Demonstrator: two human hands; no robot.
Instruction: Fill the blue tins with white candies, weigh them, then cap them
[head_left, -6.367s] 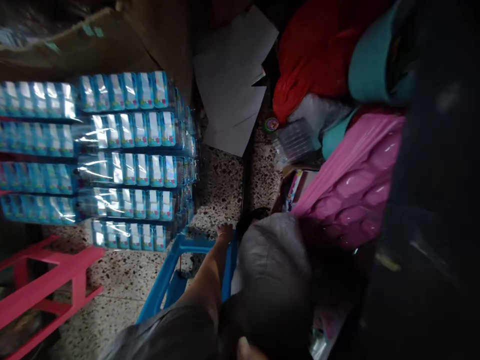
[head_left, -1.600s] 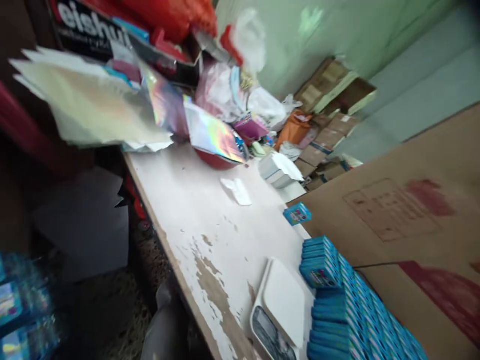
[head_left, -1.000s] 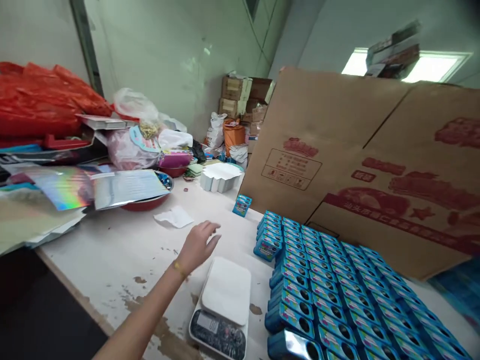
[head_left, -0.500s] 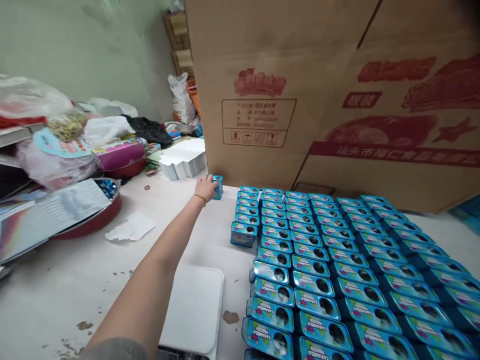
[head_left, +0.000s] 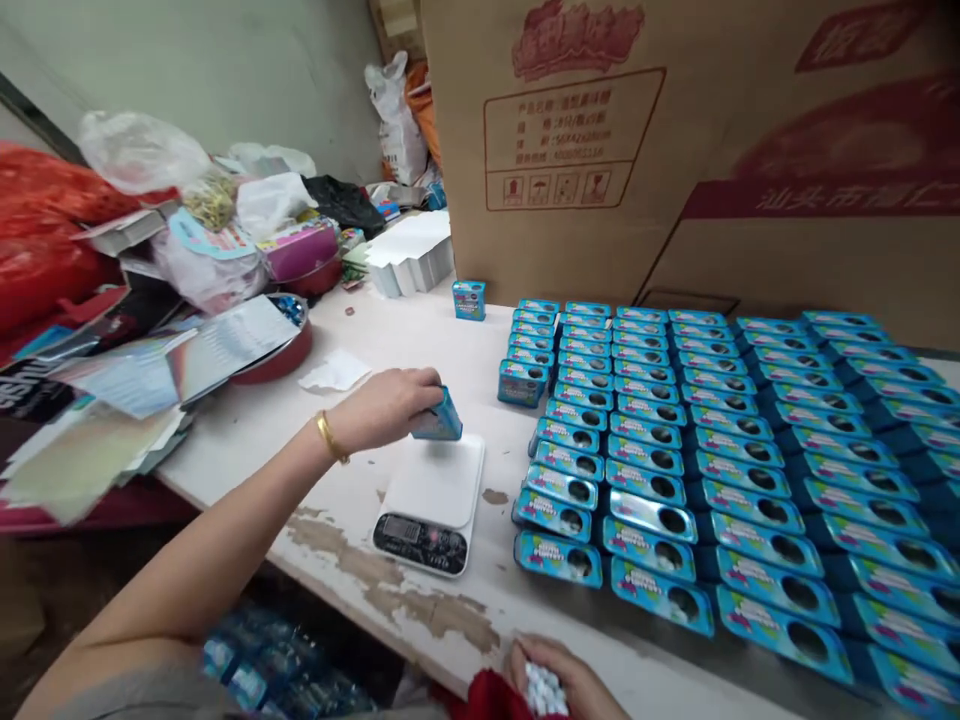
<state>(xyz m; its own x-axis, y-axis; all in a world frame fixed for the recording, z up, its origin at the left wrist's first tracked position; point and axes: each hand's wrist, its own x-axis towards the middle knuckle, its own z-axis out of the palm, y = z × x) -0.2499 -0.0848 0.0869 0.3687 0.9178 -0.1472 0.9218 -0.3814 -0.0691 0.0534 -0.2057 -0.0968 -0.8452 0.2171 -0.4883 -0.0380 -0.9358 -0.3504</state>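
My left hand (head_left: pixel 390 408), with a gold bangle at the wrist, is closed on a small blue candy box (head_left: pixel 441 418). It holds the box tilted over the far end of a white kitchen scale (head_left: pixel 433 480); whether box and scale touch I cannot tell. Low in the picture, my right hand (head_left: pixel 574 675) is cupped around a heap of small white candies (head_left: pixel 544 690), beside some red cloth (head_left: pixel 495 697). Rows of matching blue boxes (head_left: pixel 652 455) with dark round holes in their tops stand on the right. Another blue box (head_left: pixel 469 300) stands alone at the back.
A large cardboard carton (head_left: pixel 555 240) rises behind the rows. Stacked white card (head_left: pixel 412 250) lies to its left. Bags, sheets and a red basin (head_left: pixel 281 355) crowd the table's left side. A scrap of white paper (head_left: pixel 335 371) lies near the scale.
My left hand has come back from beside the carton with a blue box and now holds it over the scale. The view has tipped down, and my right hand with candies has come into sight.
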